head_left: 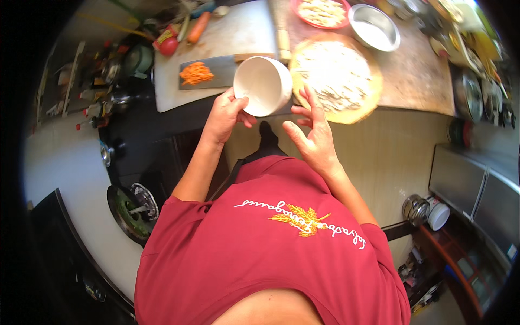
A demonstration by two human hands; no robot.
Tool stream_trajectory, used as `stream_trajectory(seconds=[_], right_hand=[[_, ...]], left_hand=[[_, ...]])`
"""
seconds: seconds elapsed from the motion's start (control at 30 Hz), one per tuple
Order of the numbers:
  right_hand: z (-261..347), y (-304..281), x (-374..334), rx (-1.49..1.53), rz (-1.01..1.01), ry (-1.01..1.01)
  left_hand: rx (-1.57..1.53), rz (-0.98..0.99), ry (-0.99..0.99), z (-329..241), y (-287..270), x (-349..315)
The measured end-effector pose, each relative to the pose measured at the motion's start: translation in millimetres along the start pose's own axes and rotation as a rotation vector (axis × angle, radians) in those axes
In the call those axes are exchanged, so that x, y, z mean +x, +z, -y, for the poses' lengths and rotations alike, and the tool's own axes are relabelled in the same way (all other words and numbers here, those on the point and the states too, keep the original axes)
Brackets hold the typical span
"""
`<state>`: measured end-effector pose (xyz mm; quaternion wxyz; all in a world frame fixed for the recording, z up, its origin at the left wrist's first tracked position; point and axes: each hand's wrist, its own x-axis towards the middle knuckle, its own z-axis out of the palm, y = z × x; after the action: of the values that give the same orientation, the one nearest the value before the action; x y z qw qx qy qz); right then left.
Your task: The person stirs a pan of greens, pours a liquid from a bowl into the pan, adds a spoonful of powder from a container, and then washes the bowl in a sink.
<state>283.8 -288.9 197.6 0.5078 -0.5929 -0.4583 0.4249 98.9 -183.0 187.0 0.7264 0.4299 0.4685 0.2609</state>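
My left hand grips a white bowl by its near left rim, thumb over the edge. The bowl is tilted so that its pale inside shows, and I see no food in it. To its right my right hand is raised with fingers apart and holds nothing; its fingertips are close to a round tan board spread with pale, floury strips. Behind the bowl a cleaver lies on a white cutting board, with shredded carrot on its blade.
A whole carrot and a red tomato-like thing lie at the cutting board's far left. A rolling pin separates the boards. Behind stand a red dish of pale strips and a metal bowl. The counter's front edge runs below my hands.
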Motion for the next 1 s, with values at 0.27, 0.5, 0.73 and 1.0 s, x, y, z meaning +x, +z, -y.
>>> stream_trajectory(seconds=[0.27, 0.5, 0.73, 1.0], right_hand=[[-33.7, -195.4, -104.4, 0.254, -0.325, -0.020], [-31.9, -327.0, -185.6, 0.004, -0.577, 0.043], [-40.3, -414.5, -200.8, -0.390, -0.747, 0.066], [-56.2, -528.6, -161.6, -0.450, -0.807, 0.061]], left_hand=[[0.117, 0.420, 0.015, 51.9, 231.1, -16.9], [0.022, 0.783, -0.135, 93.8, 385.9, -8.6], [0.104, 0.830, -0.302, 117.4, 502.5, 33.8], [0.238, 0.778, -0.318, 120.3, 644.9, 118.3]])
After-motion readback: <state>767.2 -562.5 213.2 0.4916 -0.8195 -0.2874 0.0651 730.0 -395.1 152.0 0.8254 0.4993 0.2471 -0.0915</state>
